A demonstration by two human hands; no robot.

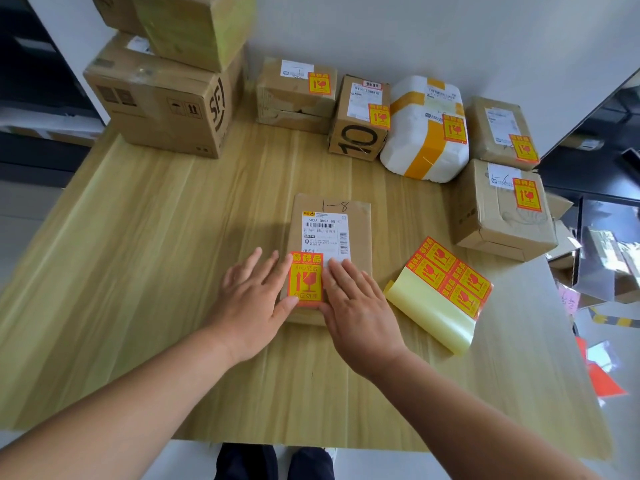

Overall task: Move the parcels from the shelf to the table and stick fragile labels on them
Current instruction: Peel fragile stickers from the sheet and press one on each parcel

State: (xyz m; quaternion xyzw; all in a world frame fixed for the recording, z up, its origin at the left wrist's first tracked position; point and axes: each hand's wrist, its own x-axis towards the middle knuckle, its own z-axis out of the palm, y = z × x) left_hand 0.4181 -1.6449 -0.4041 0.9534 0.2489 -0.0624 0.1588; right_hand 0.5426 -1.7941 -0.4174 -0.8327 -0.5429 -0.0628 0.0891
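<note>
A flat brown parcel [360,230] marked "1-8" lies in the middle of the wooden table [138,271]. An orange-and-yellow fragile label [306,279] sits on its near end, below the white shipping label. My left hand [252,299] lies flat at the label's left edge, fingers straight. My right hand [356,306] lies flat at the label's right side, fingers straight and pressing on the parcel. A sheet of fragile labels [450,275] with a curled yellow backing lies on the table just right of my right hand.
Several labelled parcels stand along the back and right: a brown box [294,95], a box marked "10" [356,133], a white bag with yellow tape [422,133], two more boxes [502,216]. Large stacked cartons [162,102] fill the back left corner.
</note>
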